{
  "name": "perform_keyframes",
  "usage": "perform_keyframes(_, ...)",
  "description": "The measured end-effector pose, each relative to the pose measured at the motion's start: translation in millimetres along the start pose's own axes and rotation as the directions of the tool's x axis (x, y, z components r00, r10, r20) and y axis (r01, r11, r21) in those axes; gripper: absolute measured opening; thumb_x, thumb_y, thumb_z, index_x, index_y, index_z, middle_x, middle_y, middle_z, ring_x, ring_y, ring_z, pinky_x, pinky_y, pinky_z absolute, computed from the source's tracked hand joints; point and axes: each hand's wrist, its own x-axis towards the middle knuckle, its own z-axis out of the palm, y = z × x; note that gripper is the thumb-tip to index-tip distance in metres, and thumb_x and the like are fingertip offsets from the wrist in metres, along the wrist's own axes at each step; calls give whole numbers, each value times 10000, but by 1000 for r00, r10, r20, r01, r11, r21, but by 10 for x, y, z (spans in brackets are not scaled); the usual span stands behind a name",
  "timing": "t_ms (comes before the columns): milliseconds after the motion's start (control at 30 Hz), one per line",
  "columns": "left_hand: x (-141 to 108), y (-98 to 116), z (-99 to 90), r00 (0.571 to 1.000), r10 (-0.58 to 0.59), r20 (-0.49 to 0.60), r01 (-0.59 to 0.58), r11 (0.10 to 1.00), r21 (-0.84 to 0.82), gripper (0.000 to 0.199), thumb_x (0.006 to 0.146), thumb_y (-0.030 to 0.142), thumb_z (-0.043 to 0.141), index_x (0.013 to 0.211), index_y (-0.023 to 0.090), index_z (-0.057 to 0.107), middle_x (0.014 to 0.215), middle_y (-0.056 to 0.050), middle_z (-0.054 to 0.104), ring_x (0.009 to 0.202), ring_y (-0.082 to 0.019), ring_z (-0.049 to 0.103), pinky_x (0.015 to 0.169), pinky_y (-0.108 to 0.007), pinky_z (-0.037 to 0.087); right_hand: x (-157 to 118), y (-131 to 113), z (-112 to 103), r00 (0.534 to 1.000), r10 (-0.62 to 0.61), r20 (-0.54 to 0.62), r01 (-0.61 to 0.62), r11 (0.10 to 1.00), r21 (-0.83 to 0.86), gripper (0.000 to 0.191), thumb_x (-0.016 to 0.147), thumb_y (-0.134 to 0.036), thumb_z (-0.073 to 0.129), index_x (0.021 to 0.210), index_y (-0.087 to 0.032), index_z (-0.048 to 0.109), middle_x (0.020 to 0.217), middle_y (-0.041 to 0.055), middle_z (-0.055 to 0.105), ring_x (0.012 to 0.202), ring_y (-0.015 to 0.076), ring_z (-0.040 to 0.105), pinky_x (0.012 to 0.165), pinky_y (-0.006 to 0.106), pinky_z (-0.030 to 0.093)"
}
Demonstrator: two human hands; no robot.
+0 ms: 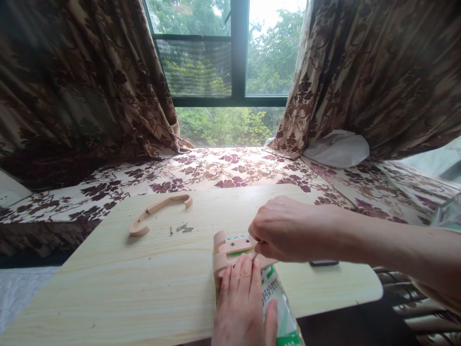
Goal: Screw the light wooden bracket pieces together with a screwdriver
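My left hand point(241, 302) lies with outstretched fingers across a pale wooden piece point(219, 264) with a rounded end, pressing it on a green and white printed carton point(279, 307). A second wooden piece point(236, 246) with two dark screw holes lies just beyond it. My right hand point(275, 228) is closed around a thin metal tool point(256, 252), whose tip points down beside my left fingertips. Most of the tool is hidden in the fist, so its kind cannot be made out. Toward the left lies a curved wooden hook piece point(160, 206), with several small screws point(185, 228) near it.
Everything rests on a light wood-grain table point(126, 288). A dark flat object point(324, 263) shows beneath my right forearm. Beyond the table spreads a floral cloth point(230, 168), with a white bag point(338, 148) at right. Patterned curtains point(122, 72) frame the window.
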Motion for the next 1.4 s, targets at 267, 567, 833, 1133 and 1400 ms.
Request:
perform_keyframes(267,-6,-13,36,999,29,-34,-29,1000,-5,622,859,527,437,1326,117,421,1331,-70,519,1240,-230,458,973,-386,412,33,-55,8,999,36,2,-36,998,-49,158,770,-195,562,683,-158,688,592,75,652,482,154,520,433,272,244)
perform_keyframes(567,6,1,56,999,27,-34,-26,999,31,581,857,508,449,1291,121,465,1337,-60,516,1229,-225,470,981,-378,399,-40,1,-99,997,-77,32,76,997,22,239,722,-79,547,912,-140,680,789,80,683,639,155,568,490,264,290)
perform_keyframes(833,-10,11,50,1000,14,-10,-14,999,33,611,850,511,455,1309,108,444,1355,-69,496,1239,-224,461,983,-365,399,-27,112,43,997,-50,-54,58,986,155,180,788,-172,511,848,-175,681,742,48,675,633,152,541,516,264,305)
perform_keyframes(1133,1,2,51,999,21,-28,-20,999,30,608,845,510,461,1294,99,459,1331,-79,519,1221,-228,477,969,-370,403,-81,79,-52,998,-63,7,63,997,44,175,777,-118,551,870,-177,687,777,58,673,644,148,552,510,264,262)
perform_keyframes(1400,0,15,32,1000,7,6,-7,999,34,614,840,526,453,1288,107,471,1326,-86,523,1200,-229,496,939,-365,429,53,15,-18,994,-107,27,109,992,-62,149,781,-102,531,732,-143,666,673,63,644,520,121,471,465,274,223)
